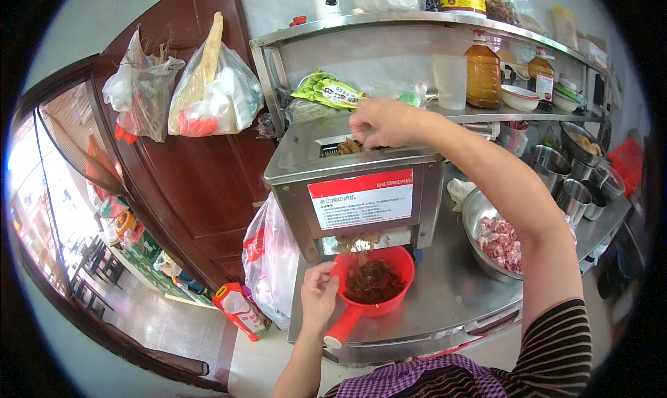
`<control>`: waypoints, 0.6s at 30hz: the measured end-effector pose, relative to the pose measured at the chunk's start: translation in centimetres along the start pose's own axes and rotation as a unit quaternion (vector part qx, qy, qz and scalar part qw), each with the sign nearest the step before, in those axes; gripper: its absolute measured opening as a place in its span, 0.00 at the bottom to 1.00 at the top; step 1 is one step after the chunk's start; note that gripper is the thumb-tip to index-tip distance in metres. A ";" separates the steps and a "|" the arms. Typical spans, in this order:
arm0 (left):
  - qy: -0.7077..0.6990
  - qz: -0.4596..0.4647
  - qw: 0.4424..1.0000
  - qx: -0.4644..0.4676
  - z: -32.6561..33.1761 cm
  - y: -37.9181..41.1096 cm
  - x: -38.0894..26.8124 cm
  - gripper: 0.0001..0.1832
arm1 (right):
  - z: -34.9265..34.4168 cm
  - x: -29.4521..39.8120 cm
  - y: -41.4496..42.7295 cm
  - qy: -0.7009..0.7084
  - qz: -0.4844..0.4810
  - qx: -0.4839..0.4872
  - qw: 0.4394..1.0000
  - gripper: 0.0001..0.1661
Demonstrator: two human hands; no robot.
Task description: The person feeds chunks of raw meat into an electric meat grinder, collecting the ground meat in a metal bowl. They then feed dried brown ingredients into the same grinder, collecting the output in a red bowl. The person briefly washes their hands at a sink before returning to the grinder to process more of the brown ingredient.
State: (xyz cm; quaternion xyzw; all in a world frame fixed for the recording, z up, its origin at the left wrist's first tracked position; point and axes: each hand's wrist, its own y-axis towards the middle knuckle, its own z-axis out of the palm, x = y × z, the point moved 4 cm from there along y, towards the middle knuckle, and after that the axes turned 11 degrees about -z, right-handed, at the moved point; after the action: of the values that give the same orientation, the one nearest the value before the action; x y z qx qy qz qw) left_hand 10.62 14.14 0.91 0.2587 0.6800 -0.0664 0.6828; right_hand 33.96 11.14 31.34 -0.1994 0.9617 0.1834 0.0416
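A stainless-steel meat slicer (pixel 297 161) stands on the metal worktable, with a printed notice on its front. My right hand (pixel 388 122) reaches over its top feed slot, fingers curled downward beside brown food pieces (pixel 350 146). Whether the fingertips pinch a piece is hidden. Below the slicer's outlet sits a red plastic ladle (pixel 404 288), its handle pointing toward me. Dark brown shredded food (pixel 372 281) fills much of its bowl, and some shreds hang from the outlet above. My left hand (pixel 319 293) grips the ladle's left rim between thumb and fingers.
Right of the slicer, a steel bowl (pixel 471 226) holds raw chopped meat (pixel 499 241). Several steel pots (pixel 573 200) stand farther right. Shelves behind carry an oil bottle (pixel 483 74) and a plastic pitcher (pixel 449 82). A filled plastic bag (pixel 271 262) hangs at the table's left.
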 end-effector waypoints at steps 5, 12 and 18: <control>0.005 -0.010 0.999 -0.046 -0.1 0.1 0.0 0.16 | -0.3 -1.0 1.0 -0.025 0.006 -0.117 0.993 0.18; -0.065 0.025 0.997 -0.037 -0.2 0.3 0.8 0.15 | -0.5 1.2 1.6 0.076 0.064 -0.012 0.995 0.19; -0.032 0.006 0.999 -0.039 0.0 0.9 1.0 0.14 | -0.9 -0.1 0.8 -0.009 0.035 -0.072 0.997 0.14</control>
State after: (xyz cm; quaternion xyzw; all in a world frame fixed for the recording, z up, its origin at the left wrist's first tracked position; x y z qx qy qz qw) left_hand 11.07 15.16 0.19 0.2335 0.6580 -0.0443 0.7145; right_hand 33.72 11.52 32.48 -0.1667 0.9519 0.2552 0.0299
